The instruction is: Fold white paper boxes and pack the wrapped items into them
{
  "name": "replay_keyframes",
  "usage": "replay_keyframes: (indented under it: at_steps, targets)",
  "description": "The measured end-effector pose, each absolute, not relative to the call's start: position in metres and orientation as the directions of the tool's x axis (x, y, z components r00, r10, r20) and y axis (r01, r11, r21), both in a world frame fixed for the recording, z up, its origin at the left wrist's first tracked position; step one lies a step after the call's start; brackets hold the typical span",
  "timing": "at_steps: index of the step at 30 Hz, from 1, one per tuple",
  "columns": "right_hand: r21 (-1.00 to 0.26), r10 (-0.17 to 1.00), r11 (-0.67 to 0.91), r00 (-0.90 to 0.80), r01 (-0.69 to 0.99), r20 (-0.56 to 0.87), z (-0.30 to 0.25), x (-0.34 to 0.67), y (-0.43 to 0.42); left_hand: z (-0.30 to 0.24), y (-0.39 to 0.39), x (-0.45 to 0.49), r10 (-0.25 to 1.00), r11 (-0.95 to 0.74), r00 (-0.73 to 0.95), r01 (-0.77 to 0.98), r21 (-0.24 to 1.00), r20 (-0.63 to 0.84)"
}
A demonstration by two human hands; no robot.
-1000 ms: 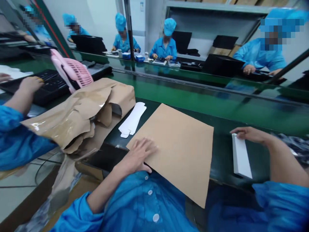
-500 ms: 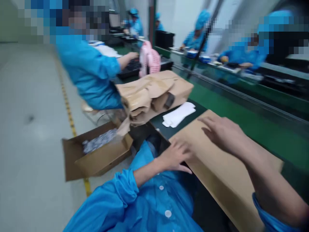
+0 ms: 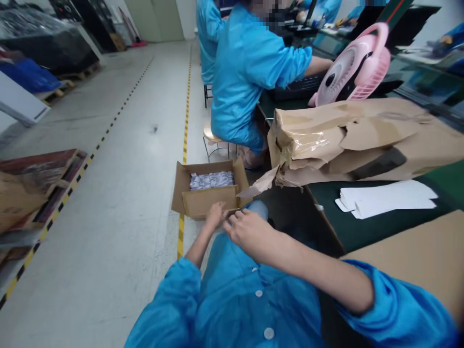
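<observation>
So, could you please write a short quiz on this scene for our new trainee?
1. True or false: the open cardboard box stands on the bench.
2. Which is nearest the left hand and right hand? A: the pink fan. B: the open cardboard box. C: the white card blanks.
3. What lies inside the open cardboard box?

Key: 1. False. 2. B. 3. Small silvery packets.

- Corrugated cardboard box [image 3: 205, 203], matt and rough, just beyond the grip [image 3: 248, 232]
- Crinkled plastic packets [image 3: 212, 180], glossy, inside the box
- Brown kraft paper wrapping [image 3: 344, 140], glossy in patches, right of the grip
- White card blanks [image 3: 387, 199], smooth and matt, farther right
- Blue smock [image 3: 232, 299], thin smooth cloth, below the grip
</observation>
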State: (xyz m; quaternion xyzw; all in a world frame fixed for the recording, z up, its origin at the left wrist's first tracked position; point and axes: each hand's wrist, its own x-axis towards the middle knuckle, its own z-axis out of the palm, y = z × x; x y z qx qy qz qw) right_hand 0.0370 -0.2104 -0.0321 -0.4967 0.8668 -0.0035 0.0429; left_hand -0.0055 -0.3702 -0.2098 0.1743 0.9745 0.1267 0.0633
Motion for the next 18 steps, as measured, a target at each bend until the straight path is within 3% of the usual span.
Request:
replay_keyframes:
  at_steps: [7,11,14,18]
  targets:
    - [-0.203,-0.835,0.511,-0.538,-0.835,0.116,-0.081,0.062,-0.238,-0.263,-0.416,-0.157,0.115,0.983,-0.935,0.060,0.171,-0.336]
    - [-0.314,-0.702,0.673,-0.712,-0.669,0.013,-0.121,0.064,-0.211,-0.303,-0.431,-0.169,0.026,0.989,-0.903,-0.039,0.143,-0.430]
    - [-0.395,-0.609,0.741,-0.791,-0.543,-0.055,-0.121,0.047,-0.198,-0.323,-0.441,-0.150,-0.006,0.984,-0.889,-0.087,0.156,-0.458]
    - [-0.428,-0.621,0.715,-0.784,-0.553,-0.023,-0.107,0.012,-0.201,-0.334,-0.454,-0.120,-0.020,0.957,-0.874,-0.158,0.245,-0.486]
